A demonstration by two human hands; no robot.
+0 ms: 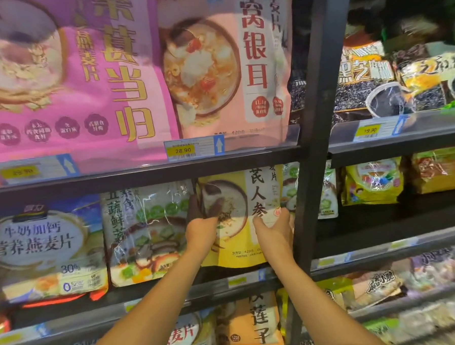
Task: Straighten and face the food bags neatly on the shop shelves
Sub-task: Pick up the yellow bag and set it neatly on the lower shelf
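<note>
Yellow oatmeal bag (pixel 238 247): upright on the middle shelf (pixel 164 294), front outward, just beside the black post (pixel 309 168).
Left hand (pixel 201 230): grasps the bag's left edge.
Right hand (pixel 274 232): grasps its right edge.

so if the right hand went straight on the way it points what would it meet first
The yellow bag, which the right hand holds by its right edge; what stands behind the bag is hidden.

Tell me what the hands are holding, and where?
The yellow bag: left hand grips its left edge, right hand its right edge.
</note>
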